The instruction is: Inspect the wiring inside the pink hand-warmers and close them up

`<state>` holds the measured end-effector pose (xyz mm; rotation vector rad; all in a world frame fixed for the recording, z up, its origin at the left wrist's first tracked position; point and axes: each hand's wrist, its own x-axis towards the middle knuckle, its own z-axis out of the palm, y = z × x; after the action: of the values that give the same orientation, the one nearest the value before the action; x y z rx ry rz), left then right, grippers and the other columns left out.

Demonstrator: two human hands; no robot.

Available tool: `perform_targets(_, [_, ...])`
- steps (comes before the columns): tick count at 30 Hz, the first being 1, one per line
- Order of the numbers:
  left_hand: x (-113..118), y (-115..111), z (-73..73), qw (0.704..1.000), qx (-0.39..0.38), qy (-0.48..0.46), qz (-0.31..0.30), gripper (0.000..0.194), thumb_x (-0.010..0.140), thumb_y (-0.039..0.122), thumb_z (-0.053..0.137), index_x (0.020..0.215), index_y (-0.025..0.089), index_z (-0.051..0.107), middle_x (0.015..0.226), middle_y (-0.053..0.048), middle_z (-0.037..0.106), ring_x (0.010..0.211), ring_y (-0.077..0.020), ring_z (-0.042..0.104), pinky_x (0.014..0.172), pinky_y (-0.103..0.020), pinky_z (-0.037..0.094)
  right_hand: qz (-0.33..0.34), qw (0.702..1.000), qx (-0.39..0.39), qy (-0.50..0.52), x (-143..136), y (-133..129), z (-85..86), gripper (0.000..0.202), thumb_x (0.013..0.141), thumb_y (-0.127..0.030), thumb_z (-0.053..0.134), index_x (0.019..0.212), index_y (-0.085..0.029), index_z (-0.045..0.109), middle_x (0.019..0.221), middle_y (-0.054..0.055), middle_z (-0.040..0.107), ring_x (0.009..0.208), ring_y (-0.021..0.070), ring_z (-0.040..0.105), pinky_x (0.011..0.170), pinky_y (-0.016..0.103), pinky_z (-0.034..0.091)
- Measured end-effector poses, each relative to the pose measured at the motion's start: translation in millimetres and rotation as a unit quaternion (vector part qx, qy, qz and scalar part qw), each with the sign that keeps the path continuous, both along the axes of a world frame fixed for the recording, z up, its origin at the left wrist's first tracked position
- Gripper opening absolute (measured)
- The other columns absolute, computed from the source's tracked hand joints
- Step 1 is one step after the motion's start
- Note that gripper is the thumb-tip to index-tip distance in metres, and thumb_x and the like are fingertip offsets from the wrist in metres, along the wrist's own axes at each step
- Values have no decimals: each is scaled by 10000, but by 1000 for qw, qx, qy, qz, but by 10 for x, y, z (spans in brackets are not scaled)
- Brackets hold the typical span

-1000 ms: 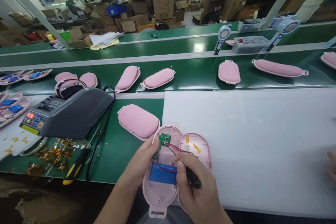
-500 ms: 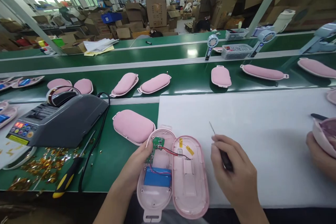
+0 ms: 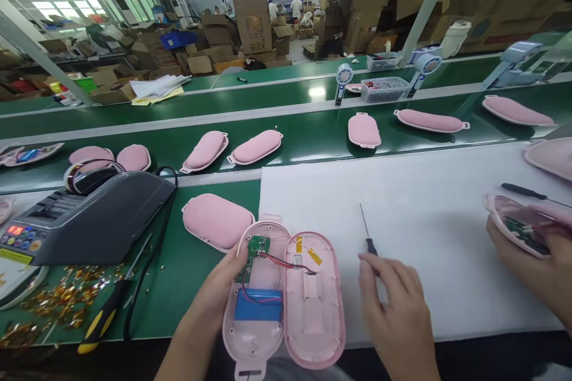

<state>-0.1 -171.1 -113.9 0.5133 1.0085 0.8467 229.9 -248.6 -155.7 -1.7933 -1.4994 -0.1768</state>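
Note:
My left hand [image 3: 223, 286] grips the left half of an opened pink oval case [image 3: 252, 345], thumb on its edge beside a green circuit board [image 3: 259, 245]. A blue battery [image 3: 258, 305] sits lower in that half. Red and black wires [image 3: 279, 261] run across to the right half [image 3: 315, 309], which has yellow tape pieces [image 3: 314, 256] inside. My right hand [image 3: 397, 309] is curled loosely around the dark handle of a thin screwdriver [image 3: 370, 245], its shaft pointing away over the white sheet [image 3: 438, 208]. Part of the handle is hidden by the fingers.
At right, a co-worker's hands [image 3: 518, 256] hold another pink case; a screwdriver [image 3: 522, 191] lies behind. On the left are a tape dispenser [image 3: 107, 214], a yellow-black screwdriver [image 3: 105, 315] and tape scraps [image 3: 67, 297]. Closed pink cases [image 3: 218, 220] lie nearby and along the green belt [image 3: 308, 143].
The view has shifted a little. My right fingers have slid back along the screwdriver, exposing more of it. The co-worker's hands and case show further into view.

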Motion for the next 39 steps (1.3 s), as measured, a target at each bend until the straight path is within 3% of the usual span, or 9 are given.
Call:
perform_targets(4, [-73,-5,-71,992,71,-70,-79,919,675,266,779,1450,302,287,1348,-79,582,1196,-318,567,935,-372,514,26,984,-147,99,-154,-241,-58,368,888,-510,506,1017,-190,633,794,55,676,698,209,636,603,311,511])
perform_targets(8, [-82,-31,-85,976,136,-78,-149,1145,556,186,828,1467,365,158,1370,-80,552,1168,-344,578,845,-368,543,12,943,-224,245,-278,-243,68,324,898,-513,448,903,-240,622,719,3,638,629,179,583,601,292,478])
perform_targets(11, [-5,-83,-24,983,151,21,-106,1008,612,203,805,1436,348,244,1369,-82,544,1184,-312,567,861,-335,526,-8,929,-228,292,-342,-157,186,329,876,-537,443,912,-242,585,751,3,627,661,182,564,614,292,456])
perform_targets(17, [112,-135,89,970,172,169,-23,805,628,268,757,1339,274,379,1273,-73,593,1132,-290,586,921,-384,484,17,915,-233,328,-379,-77,185,598,799,-502,519,1317,-210,454,761,-20,565,610,164,510,652,312,445])
perform_targets(21, [88,-129,132,927,213,309,3,602,663,272,665,1220,244,440,1167,-51,620,1041,-251,614,884,-367,471,42,872,-187,450,-326,-49,300,582,776,-505,579,1264,-194,514,768,-26,496,589,121,462,611,261,440])
perform_targets(26, [115,-151,151,859,266,438,-8,483,708,248,593,1157,250,418,1077,-30,648,950,-230,628,816,-352,467,97,874,-163,447,-422,3,460,435,799,-487,599,1104,-177,618,755,-1,505,666,142,526,622,247,466])
perform_targets(32, [131,-190,164,876,274,398,1,488,719,223,569,1175,252,397,1074,-24,645,955,-212,628,798,-317,476,157,846,-200,469,-601,-13,405,462,817,-477,589,1205,-228,564,1019,48,616,914,187,595,799,273,496])
perform_targets(37, [37,-187,184,911,275,307,-25,481,761,302,563,1198,235,375,1099,-38,617,1007,-199,604,884,-322,457,248,750,-226,570,-638,-27,470,591,794,-467,615,1332,-285,451,1332,46,548,1193,206,534,994,320,437])
perform_targets(39, [18,-180,168,900,285,329,-23,441,776,303,550,1180,230,387,1118,-46,610,1034,-210,597,895,-333,450,247,751,-226,569,-639,-25,518,591,800,-445,602,1344,-275,449,1342,49,550,1202,213,535,1006,343,432])
